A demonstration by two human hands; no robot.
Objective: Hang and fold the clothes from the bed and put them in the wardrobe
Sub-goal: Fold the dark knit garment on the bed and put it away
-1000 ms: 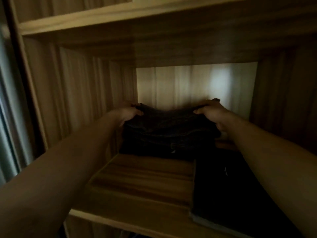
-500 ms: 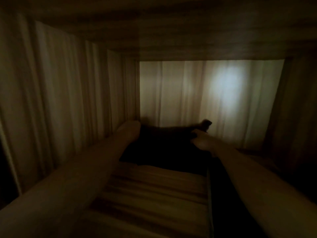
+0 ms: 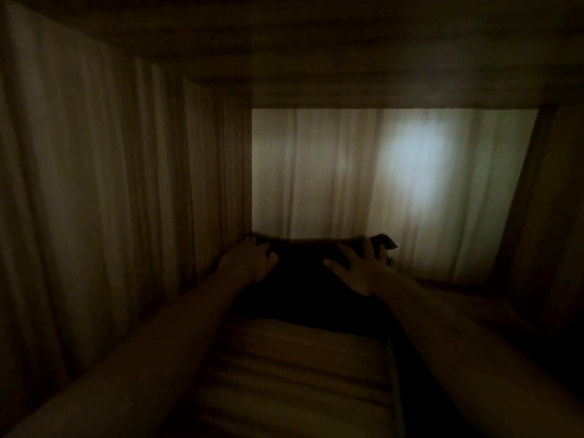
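Observation:
A folded dark garment (image 3: 308, 279) lies at the back left of a wooden wardrobe shelf (image 3: 303, 358), against the back panel. My left hand (image 3: 249, 262) rests on its left top edge with the fingers bent over the fabric. My right hand (image 3: 360, 268) lies flat on its right side with fingers spread. A small corner of the cloth (image 3: 384, 240) sticks up beyond my right fingers. The compartment is very dim.
Another dark folded garment (image 3: 420, 374) lies along the right side of the shelf, under my right forearm. The left side wall (image 3: 110, 200), the pale back panel (image 3: 379, 184) and the shelf above (image 3: 347, 58) close in the compartment.
The view has moved deep into the compartment. The garment has gone from being held up at the shelf front to lying at the back, and my right hand has opened flat on it.

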